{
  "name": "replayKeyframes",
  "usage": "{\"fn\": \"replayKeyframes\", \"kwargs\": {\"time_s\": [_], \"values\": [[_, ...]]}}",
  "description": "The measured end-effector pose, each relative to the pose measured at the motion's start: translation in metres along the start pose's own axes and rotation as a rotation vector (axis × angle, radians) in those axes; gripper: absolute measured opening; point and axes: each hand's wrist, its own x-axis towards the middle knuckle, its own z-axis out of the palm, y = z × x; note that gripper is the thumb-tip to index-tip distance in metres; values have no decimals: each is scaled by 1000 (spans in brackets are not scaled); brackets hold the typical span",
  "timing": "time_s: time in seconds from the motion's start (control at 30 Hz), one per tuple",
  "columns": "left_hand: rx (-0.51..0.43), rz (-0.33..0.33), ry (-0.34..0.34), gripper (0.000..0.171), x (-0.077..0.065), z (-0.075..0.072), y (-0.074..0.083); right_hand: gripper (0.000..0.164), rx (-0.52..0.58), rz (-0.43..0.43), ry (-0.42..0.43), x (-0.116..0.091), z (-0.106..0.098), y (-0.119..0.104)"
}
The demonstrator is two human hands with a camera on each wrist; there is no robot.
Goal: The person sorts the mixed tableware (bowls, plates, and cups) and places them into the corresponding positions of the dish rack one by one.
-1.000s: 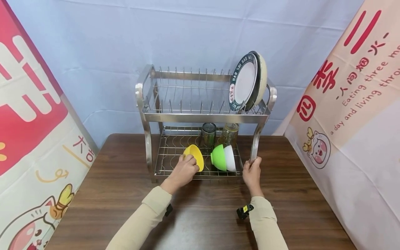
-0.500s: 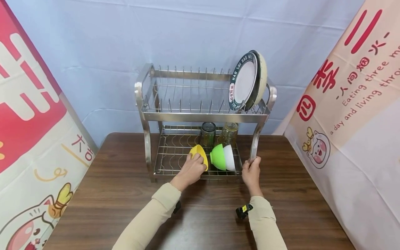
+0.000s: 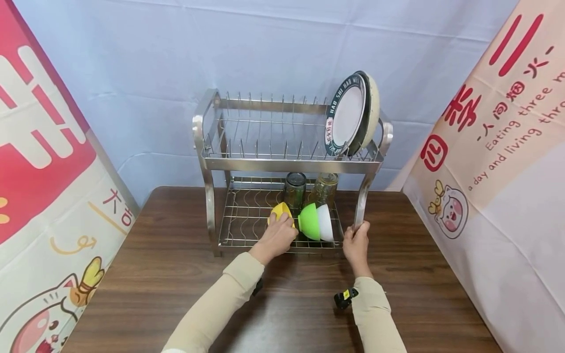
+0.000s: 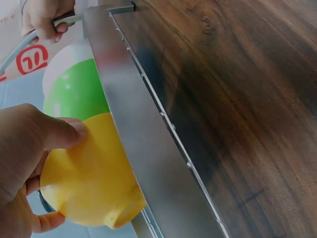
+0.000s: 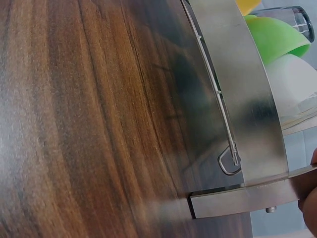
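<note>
My left hand grips a yellow bowl by its rim, thumb on the outer side, over the lower shelf of a metal dish rack. Tipped on its side, the yellow bowl stands just left of a green bowl; in the left wrist view it overlaps the green one. A white bowl nests against the green bowl's right. With my right hand I hold the rack's right front leg; only a bit of that hand shows in the right wrist view.
Behind the bowls stand a dark glass and a clear yellowish glass. On the upper tier, a plate and a cream bowl lean upright at the right end. The rack stands on a wooden table before a cloth backdrop.
My left hand has moved right along the lower shelf with the yellow bowl, bringing it close to the green bowl. My right hand stays on the rack leg.
</note>
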Motion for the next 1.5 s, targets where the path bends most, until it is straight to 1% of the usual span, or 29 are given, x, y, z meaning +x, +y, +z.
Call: {"fn": "replayKeyframes", "kwargs": {"time_s": [0.1,0.17,0.33,0.43,0.6,0.83,1.03,1.17,1.3,1.5], "values": [[17,-6,-15,11,5,-1,4,22,1,-8,6,0,0,1],[35,3,-15,10,8,-2,7,22,3,-14,11,0,0,1],[108,67,-15,11,13,0,14,22,13,-12,12,0,1,1],[141,88,-20,13,16,1,17,21,15,-6,10,1,1,1],[165,102,-59,17,21,0,22,21,11,-15,19,2,1,2],[179,101,-77,23,26,0,29,21,8,-39,37,3,0,6],[197,141,-98,25,31,-2,35,21,12,-27,30,3,0,7],[212,155,-73,28,32,1,37,21,15,-22,30,2,0,5],[212,159,-15,28,32,7,37,23,12,-26,35,1,1,4],[200,157,74,24,28,16,37,22,8,-29,37,1,1,5]]}}
